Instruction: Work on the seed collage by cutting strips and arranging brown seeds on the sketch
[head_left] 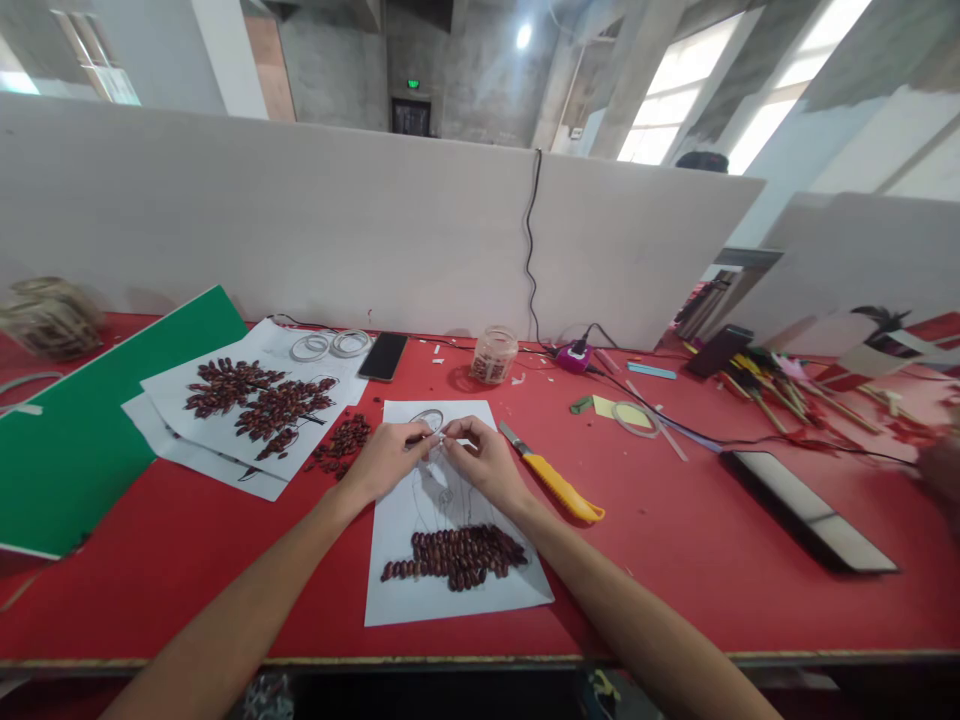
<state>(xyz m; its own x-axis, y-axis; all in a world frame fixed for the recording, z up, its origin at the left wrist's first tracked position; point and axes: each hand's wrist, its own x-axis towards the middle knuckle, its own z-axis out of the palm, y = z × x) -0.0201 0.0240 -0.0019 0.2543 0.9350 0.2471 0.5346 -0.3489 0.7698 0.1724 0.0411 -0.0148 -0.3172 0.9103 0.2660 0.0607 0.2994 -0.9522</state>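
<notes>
My left hand (pixel 390 458) and my right hand (pixel 481 458) meet above a white sheet (pixel 382 600) with a line drawing on it. Both are closed in a pinch, fingertips nearly touching, at a thin roll of tape (pixel 429 416). A small pale bit shows between the fingertips, too small to make out clearly. Rows of dark red-brown beans (pixel 469 552) cover the lower part of the sheet. Left of the sheet lies a loose pile of beans (pixel 345 445). A yellow utility knife (pixel 559 485), blade out, lies beside my right hand.
Bean-covered drawings (pixel 259 395) overlap a green board (pixel 82 450) at left. Behind stand tape rolls (pixel 330 346), a phone (pixel 383 356) and a jar of beans (pixel 494 356). A purple power adapter (pixel 574 356) trails cables. A dark-edged flat case (pixel 810 510) and brushes (pixel 780 390) lie right.
</notes>
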